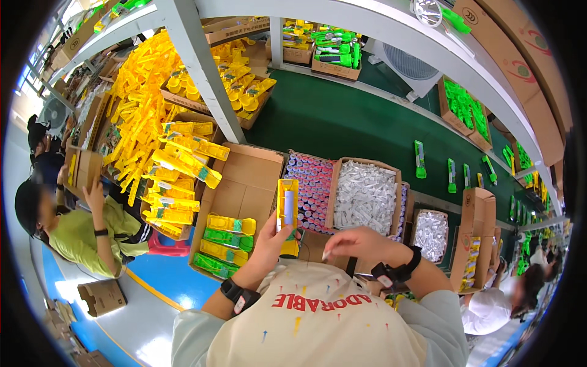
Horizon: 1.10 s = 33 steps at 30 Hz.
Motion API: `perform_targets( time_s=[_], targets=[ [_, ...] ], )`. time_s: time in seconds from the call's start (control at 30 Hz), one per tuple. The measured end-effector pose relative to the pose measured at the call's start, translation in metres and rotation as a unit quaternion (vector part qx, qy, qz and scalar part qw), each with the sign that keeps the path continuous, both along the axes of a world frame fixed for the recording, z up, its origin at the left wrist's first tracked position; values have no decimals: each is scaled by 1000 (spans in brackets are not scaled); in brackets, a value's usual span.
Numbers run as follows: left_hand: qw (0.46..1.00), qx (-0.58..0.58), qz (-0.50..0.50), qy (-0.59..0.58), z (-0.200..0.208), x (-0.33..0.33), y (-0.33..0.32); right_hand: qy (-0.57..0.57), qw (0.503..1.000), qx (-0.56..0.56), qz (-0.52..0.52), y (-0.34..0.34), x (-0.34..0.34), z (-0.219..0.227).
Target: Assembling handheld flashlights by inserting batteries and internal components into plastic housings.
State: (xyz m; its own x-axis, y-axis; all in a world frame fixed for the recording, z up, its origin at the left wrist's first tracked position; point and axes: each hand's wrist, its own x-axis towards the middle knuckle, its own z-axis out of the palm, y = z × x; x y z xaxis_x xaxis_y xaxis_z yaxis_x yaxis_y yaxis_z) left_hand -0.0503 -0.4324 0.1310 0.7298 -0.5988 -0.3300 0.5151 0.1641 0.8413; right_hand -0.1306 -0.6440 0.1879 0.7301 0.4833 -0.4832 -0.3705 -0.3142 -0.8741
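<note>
My left hand (268,246) is closed around a yellow flashlight housing (296,194), held upright in front of my chest. A purple cylindrical battery (288,211) lies in the open cavity of that housing. To the right, my right hand (358,243) is closed, its fingertips pinching a small white plastic piece (326,253); the piece is too small to make out fully. Just beyond my hands stand a box of pink and purple batteries (309,183) and a carton of white plastic pieces (365,196).
At my left, a cardboard box (244,171) holds yellow and green housings, beside a heap of yellow parts (140,92). A metal post (205,70) rises ahead. Green flashlights (420,159) lie on the green belt (342,116). A person (85,235) sits at left.
</note>
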Motion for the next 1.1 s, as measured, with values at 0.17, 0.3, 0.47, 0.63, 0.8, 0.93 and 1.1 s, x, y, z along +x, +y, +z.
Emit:
perform_targets(
  time_s=[0.17,0.3,0.47,0.63,0.8,0.93,1.1],
  targets=[
    [997,-11,-47,-56,10,2,-3,-175,941,184,-222,2,-7,6],
    [996,-4,-58,-62,15,1,-5,-212,904,267,-260,9,-8,11],
    [995,-5,-76,-65,20,-2,-4,-211,917,218,-259,11,-8,20],
    [994,-11,-85,-66,19,-2,-5,-210,949,148,185,35,-23,15],
    [994,-13,-85,-67,18,-3,-3,-200,953,116,198,42,-23,30],
    [995,-9,-83,-61,19,-4,-4,-202,966,38,159,37,-22,26],
    [995,-13,-77,-62,17,-7,-4,-163,952,174,-193,23,-7,16]
  ],
)
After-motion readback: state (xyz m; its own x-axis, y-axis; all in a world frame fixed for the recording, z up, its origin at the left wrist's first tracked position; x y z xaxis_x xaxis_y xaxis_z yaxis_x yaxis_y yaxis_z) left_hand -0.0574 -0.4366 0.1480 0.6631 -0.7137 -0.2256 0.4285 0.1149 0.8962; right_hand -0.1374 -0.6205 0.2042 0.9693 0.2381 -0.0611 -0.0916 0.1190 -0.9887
